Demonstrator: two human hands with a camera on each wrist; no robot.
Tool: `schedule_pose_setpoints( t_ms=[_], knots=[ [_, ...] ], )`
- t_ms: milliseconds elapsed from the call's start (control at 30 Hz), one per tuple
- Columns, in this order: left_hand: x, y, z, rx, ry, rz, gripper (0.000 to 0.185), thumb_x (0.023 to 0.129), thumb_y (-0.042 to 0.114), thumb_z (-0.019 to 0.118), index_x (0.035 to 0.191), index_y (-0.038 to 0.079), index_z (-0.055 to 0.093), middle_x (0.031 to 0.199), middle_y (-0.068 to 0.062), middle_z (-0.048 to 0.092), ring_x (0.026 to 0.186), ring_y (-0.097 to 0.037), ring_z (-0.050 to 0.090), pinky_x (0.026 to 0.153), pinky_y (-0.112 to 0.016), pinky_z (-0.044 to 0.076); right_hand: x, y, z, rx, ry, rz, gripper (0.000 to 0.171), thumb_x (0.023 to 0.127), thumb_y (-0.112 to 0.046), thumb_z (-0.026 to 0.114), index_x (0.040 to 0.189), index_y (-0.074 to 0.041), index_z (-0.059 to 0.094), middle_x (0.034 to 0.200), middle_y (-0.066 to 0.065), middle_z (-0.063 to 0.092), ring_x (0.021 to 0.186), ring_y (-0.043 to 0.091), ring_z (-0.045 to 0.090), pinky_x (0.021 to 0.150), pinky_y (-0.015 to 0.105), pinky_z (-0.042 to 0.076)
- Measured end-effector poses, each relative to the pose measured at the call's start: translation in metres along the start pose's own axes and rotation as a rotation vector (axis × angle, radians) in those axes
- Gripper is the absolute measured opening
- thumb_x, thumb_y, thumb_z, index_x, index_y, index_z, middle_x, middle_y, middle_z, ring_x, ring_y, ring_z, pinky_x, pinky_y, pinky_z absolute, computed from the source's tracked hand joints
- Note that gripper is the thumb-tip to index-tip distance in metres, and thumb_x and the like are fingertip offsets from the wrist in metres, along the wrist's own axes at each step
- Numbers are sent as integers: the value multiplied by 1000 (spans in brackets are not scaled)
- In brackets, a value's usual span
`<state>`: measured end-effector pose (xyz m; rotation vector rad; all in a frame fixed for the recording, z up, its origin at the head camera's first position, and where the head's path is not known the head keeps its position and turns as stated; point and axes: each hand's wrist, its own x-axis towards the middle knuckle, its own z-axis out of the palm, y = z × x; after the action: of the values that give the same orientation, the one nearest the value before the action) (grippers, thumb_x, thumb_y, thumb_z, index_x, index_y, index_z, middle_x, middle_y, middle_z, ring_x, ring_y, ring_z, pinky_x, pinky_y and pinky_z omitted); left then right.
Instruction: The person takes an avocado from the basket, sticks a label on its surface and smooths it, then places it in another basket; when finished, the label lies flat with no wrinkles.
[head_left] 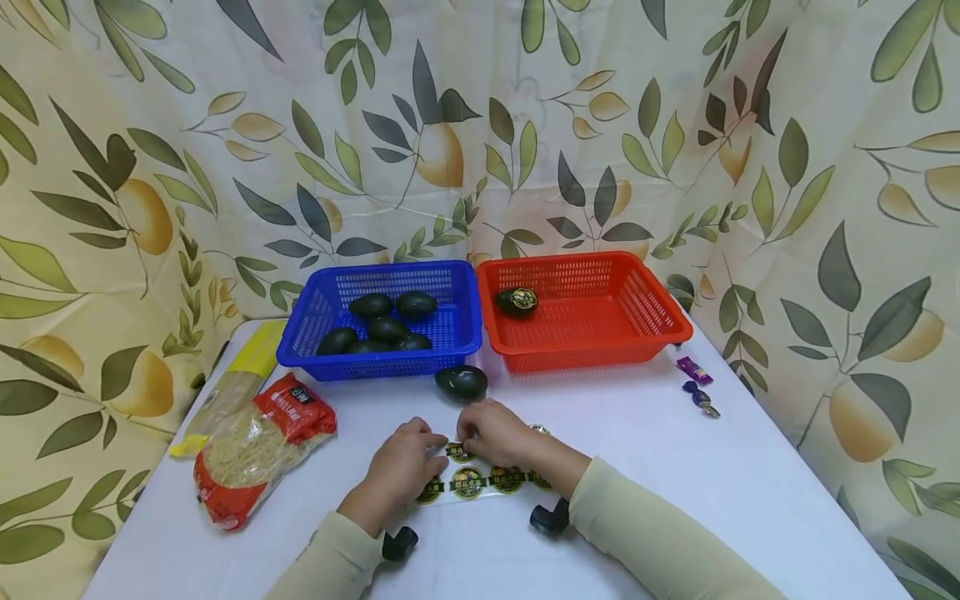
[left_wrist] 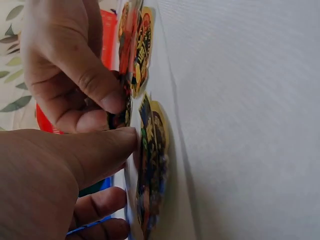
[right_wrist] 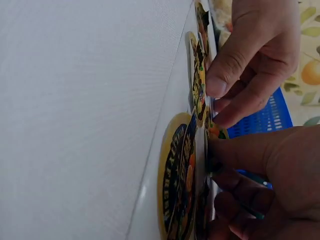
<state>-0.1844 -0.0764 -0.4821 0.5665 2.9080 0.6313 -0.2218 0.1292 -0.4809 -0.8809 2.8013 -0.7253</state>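
Along the near part of the white-covered table [head_left: 645, 500], two short black cylindrical fittings [head_left: 550, 517] sit at my wrists. Just beyond them lies a glossy, light-coloured backing sheet [head_left: 488, 494] bearing rows of round black-and-gold stickers [head_left: 468, 483]. My right hand [head_left: 497, 432] pinches the edge of one upper-row sticker [head_left: 457, 453] between thumb and forefinger. My left hand [head_left: 400, 462] is relaxed: its thumb and forefinger are apart, with the tips at the left side of that sticker.

To the left lies a red-and-clear plastic bag of pale noodles [head_left: 240, 450], with a flat yellow-and-clear packet [head_left: 258, 346] just behind it. Past my right hand, one glossy dark green avocado [head_left: 461, 383] rests in front of the baskets. To the right are two purple-wrapped sweets [head_left: 694, 370].

Farther back, a blue perforated plastic basket [head_left: 378, 365] contains six avocados; a red one [head_left: 585, 358] beside it contains one labelled avocado [head_left: 517, 302]. Behind hangs a leaf-and-fruit-patterned curtain [head_left: 480, 108].
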Motion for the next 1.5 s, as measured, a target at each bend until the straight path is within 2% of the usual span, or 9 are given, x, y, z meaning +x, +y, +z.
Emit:
schedule_pose_setpoints(
  t_ms=[267,433,567,700,867,1033,1167,1367,1500],
  knots=[
    [1,-3,4,-36,-24,-8,35,92,27,79,125,14,76,111,-4,60,100,-20,57,88,-42,54,-8,0,-15,218,-30,25,13,96,-9,71,94,-20,66,84,-10,64,84,10,58,79,28,50],
    [3,-9,-8,-274,-68,-31,43,94,37,78,126,9,73,119,-5,69,110,-24,65,96,-47,56,-12,-1,-24,350,-32,26,10,97,-10,70,99,-19,66,88,-7,66,84,12,60,77,27,53],
    [7,-9,-12,-465,0,-58,30,96,40,74,109,14,77,102,2,76,94,-15,68,81,-37,59,-14,-1,-31,396,-5,28,9,96,-12,72,101,-18,67,88,-6,66,83,13,61,75,27,53],
    [14,-3,-13,-552,79,-90,14,99,29,72,94,17,77,89,4,74,83,-11,64,73,-31,54,-13,-1,-37,449,36,74,17,97,-14,73,113,-12,66,91,-2,67,84,15,61,71,27,53],
    [29,0,-19,-628,132,-91,12,100,21,69,94,13,77,88,-3,73,80,-13,62,70,-30,53,-8,6,-38,521,158,181,32,96,-19,75,124,-8,66,105,3,70,92,17,62,78,28,54],
    [50,1,-29,-668,146,-109,15,100,23,69,94,11,76,82,-2,69,76,-14,60,67,-28,52,1,18,-33,509,257,272,19,98,-29,72,106,-12,73,94,5,71,84,16,62,74,29,52],
    [66,3,-33,-707,169,-170,21,100,25,69,93,6,74,80,-6,68,73,-17,59,64,-28,50,12,20,-28,507,320,302,25,100,-30,68,92,-8,75,81,6,70,75,15,60,67,29,50],
    [82,7,-23,-646,239,-311,31,100,34,69,91,5,75,83,-7,70,77,-18,60,63,-26,48,24,18,-22,450,427,380,28,98,-31,69,86,-6,75,72,-1,66,68,14,57,62,27,47],
    [87,9,-15,-609,283,-356,33,99,35,71,87,4,76,85,-7,69,79,-21,59,63,-28,46,28,17,-18,350,465,400,25,97,-30,69,82,-11,75,68,-3,65,66,13,56,60,27,46]
  ],
)
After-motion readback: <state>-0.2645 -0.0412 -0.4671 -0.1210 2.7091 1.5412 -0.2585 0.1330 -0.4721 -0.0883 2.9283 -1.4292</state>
